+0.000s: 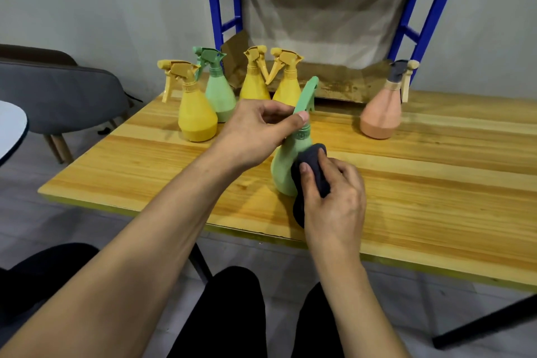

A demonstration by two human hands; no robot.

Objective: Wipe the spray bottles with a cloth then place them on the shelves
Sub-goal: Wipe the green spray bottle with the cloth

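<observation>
Head view: left hand grips green bottle, right hand clutches cloth, five bottles behind.

Your head view is evenly lit, moderately bright and diffuse; the source is probably overhead and to the right, since soft shadows fall left of the spray bottles on the table. No hard glare, only faint sheen on the wood. Wide-angle distortion bows the blue shelf posts; focus is slightly soft overall, worst at the corners.

Probably a plain back room or small office: bare grey walls, a blue metal rack, a wooden counter, a padded grey chair.
</observation>
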